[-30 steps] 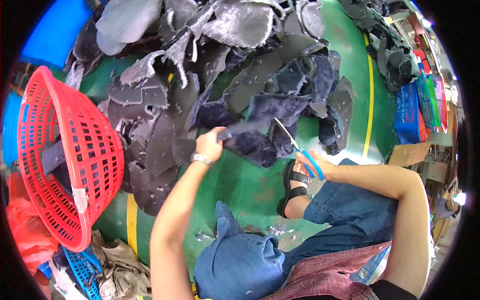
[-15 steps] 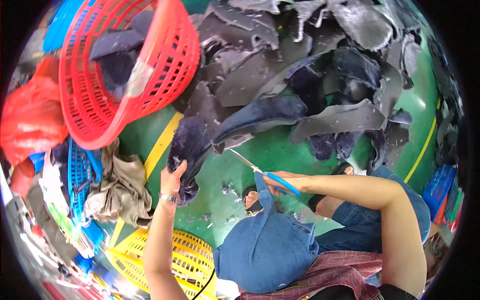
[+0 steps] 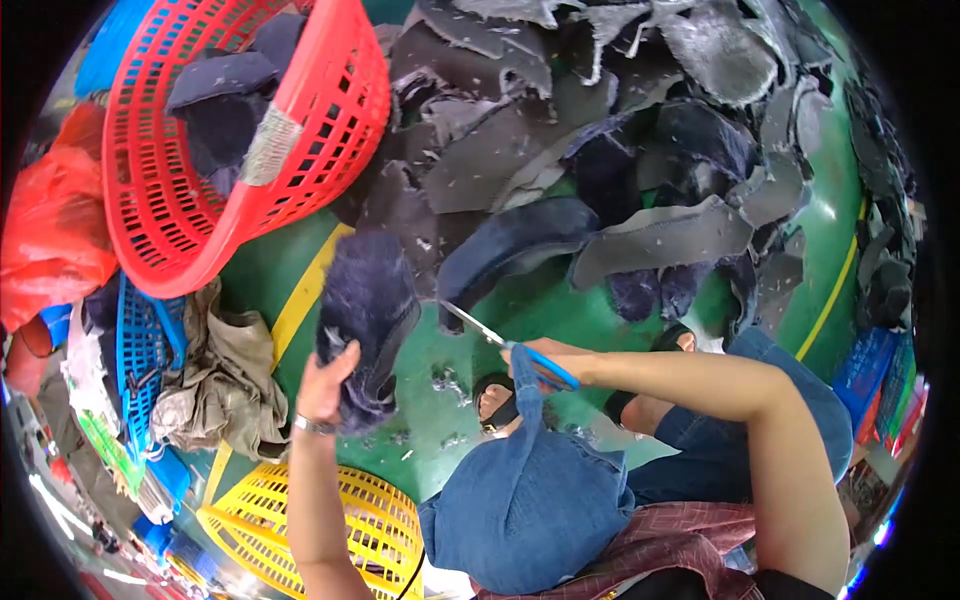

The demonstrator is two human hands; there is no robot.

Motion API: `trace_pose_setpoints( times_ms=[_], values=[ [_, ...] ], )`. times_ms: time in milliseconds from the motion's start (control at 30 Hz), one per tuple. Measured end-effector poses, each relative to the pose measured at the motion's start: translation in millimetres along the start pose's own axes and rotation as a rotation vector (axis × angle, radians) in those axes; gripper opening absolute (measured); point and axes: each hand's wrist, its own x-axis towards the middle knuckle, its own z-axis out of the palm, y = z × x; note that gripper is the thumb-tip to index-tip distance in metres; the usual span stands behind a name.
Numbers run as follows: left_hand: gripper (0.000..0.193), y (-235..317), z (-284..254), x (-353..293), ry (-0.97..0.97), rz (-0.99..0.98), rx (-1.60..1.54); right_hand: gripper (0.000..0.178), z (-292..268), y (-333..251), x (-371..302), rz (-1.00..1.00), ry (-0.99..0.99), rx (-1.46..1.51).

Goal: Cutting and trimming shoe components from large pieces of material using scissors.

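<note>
A dark navy, fuzzy piece of fabric hangs from my left hand, pinched at its lower left edge between thumb and fingers. My right hand is closed round the blue handles of a pair of scissors. Their blades point up and left, with the tip near the held piece's right edge. Just beyond the tip lies a curved dark strip. A flat grey strip is to its right. Blue denim hides part of the view below my right hand.
Many dark offcuts are heaped on the green floor. A red basket holding dark pieces leans at upper left; a yellow basket stands near my left forearm. Beige cloth and a blue basket lie left. Sandalled feet are close by.
My left hand has moved slightly left and down, and the fabric piece has turned to show a broader face. A gap now shows between it and the curved strip. The scissors remain in my right hand.
</note>
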Motion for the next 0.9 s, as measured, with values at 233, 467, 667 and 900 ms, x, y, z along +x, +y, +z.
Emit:
trace_pose_setpoints(
  times_ms=[233, 467, 667, 900],
  values=[
    [0.071, -14.8, 131.1, 161.6, -0.372, 0.434, 0.921, 0.059, -56.0, 36.3, -86.7, 0.236, 0.059, -0.52],
    [0.03, -84.0, 167.1, 160.2, -0.191, 0.52, 1.525, 0.053, -82.5, 48.9, -135.0, 0.169, 0.533, -0.202],
    [0.041, -108.6, 196.0, 134.7, 0.155, 0.656, 1.433, 0.065, -110.5, 52.7, -100.7, 0.235, 0.563, 0.069],
    [0.07, -71.2, 124.8, 129.5, -0.085, 0.451, 0.843, 0.071, -101.8, 45.8, -97.0, 0.156, 0.403, -0.078]
  ],
)
